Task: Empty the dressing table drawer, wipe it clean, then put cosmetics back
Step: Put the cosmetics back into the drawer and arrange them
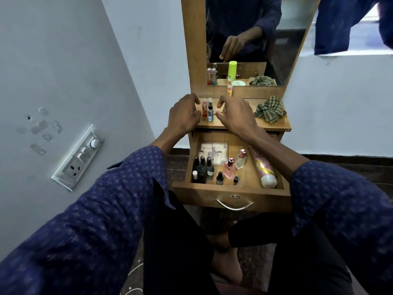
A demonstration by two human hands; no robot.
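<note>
Head view: both hands hover over the dressing table top (274, 124), either side of two small bottles (208, 111). Left hand (185, 114) and right hand (234, 116) have fingers loosely spread, holding nothing. Below, the open drawer (231, 193) holds nail polish bottles (203, 167), perfume bottles (230, 167) and a tube (263, 167). A checked cloth (270, 109) lies on the top at the right.

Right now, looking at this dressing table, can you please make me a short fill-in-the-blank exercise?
1. The drawer is ____.
2. The checked cloth lies on the ____ of the table.
3. The pink tube lies along the drawer's ____ side.
4. The two small bottles stand between the left hand and the ____ hand.

Missing words: open; top; right; right
</note>
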